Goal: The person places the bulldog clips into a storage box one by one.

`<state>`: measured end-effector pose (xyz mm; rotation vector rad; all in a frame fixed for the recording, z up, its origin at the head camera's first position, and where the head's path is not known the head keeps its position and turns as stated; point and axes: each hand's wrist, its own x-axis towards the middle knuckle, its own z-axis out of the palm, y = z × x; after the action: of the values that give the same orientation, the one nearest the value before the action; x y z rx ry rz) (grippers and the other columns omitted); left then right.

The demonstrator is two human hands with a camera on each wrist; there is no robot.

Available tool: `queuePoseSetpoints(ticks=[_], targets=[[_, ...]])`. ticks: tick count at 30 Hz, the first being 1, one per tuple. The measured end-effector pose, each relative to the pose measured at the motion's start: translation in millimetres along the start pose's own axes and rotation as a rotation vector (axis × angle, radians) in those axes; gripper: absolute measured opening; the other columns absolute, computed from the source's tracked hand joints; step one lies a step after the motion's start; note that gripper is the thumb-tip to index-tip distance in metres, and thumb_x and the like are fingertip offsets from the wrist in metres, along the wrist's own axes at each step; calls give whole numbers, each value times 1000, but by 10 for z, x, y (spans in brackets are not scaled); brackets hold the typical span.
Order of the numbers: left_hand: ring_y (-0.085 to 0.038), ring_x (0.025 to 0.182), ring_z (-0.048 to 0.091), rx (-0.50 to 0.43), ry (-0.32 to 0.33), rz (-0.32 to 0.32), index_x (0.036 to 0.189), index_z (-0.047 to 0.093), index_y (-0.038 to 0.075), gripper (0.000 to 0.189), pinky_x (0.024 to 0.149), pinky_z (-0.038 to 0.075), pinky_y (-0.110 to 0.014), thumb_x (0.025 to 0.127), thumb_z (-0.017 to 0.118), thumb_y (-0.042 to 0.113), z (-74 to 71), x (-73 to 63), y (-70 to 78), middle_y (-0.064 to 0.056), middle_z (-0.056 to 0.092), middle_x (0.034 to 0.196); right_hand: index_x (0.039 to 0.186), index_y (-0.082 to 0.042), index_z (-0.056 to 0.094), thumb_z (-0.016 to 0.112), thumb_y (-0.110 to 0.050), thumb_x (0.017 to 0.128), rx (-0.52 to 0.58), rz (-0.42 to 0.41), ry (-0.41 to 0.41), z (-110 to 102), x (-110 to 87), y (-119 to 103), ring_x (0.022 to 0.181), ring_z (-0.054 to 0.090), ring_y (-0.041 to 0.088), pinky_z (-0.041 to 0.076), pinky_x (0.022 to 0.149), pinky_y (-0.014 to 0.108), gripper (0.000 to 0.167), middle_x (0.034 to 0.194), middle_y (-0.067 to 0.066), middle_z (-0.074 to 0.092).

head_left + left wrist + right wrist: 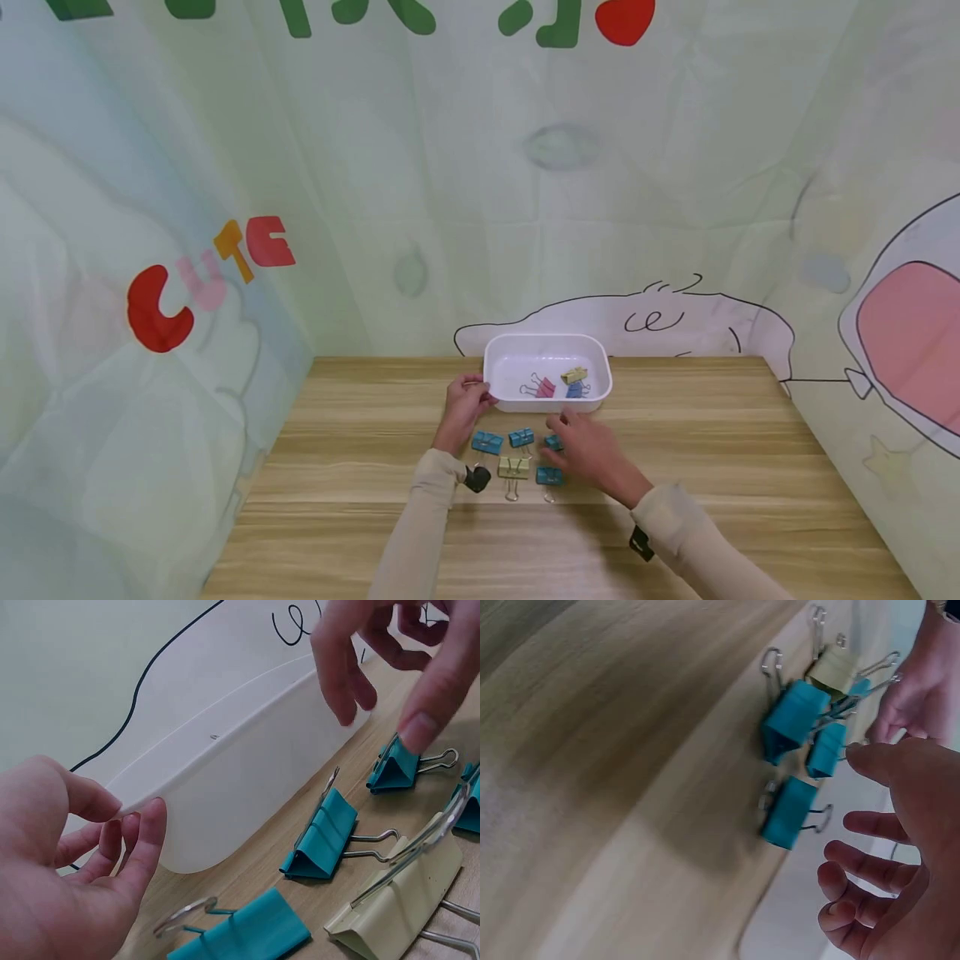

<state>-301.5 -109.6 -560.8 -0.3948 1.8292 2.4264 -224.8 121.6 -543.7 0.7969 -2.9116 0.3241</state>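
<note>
Pinching tray (pixel 525 405) at its left end with left hand (pixel 465 408); holding right hand (pixel 592 450) empty, with fingers (pixel 866 865) loosely parted, near blue clip (pixel 394 772) on bench (pixel 352 467), beside three more blue clips (pixel 487 442) and cream clip (pixel 513 468).

Left hand (pixel 463 404) pinching; right hand (pixel 588 450) loose.
Head view: we note the left forearm (pixel 416 525) rising steeply from the lower edge, the right forearm (pixel 693 533) slanting inward at a lower angle, both hands palm-inward. Wrist views: we record left fingertips (pixel 152 825) drawn close together, right fingers (pixel 862 866) bent and spaced, right thumb (pixel 874 761) extended apart from them.
</note>
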Motion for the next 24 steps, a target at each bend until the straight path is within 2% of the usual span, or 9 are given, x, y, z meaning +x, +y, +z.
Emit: queuePoseSetpoints(ticks=[8,15,19,24], targets=[[-30,93,65,0,-2,0,131,47,-15,33,81,62,-31,100,56,-5,-12,6,-7,-30,54,117,103,-13,66,79,-39,92,10,80,-51,136,-15,46,77,50,19,47,56,34,31,89,1,52],[-29,92,64,-1,-3,4,130,47,-16,32,79,61,-29,101,54,-6,9,-12,13,-20,53,112,107,-17,66,77,-45,93,29,127,-68,200,-32,85,74,50,21,44,54,35,34,87,1,51],[-28,91,64,-4,-1,6,130,47,-16,32,77,61,-28,100,55,-6,10,-9,12,-19,53,111,105,-17,65,77,-43,93,35,124,-49,229,-25,94,72,50,20,43,52,35,31,85,2,51],[-28,91,65,-3,0,4,130,47,-16,33,75,61,-27,100,55,-6,7,-4,8,-25,54,114,99,-17,63,78,-38,93,13,105,-6,262,-29,100,69,51,20,44,49,35,26,82,1,51]])
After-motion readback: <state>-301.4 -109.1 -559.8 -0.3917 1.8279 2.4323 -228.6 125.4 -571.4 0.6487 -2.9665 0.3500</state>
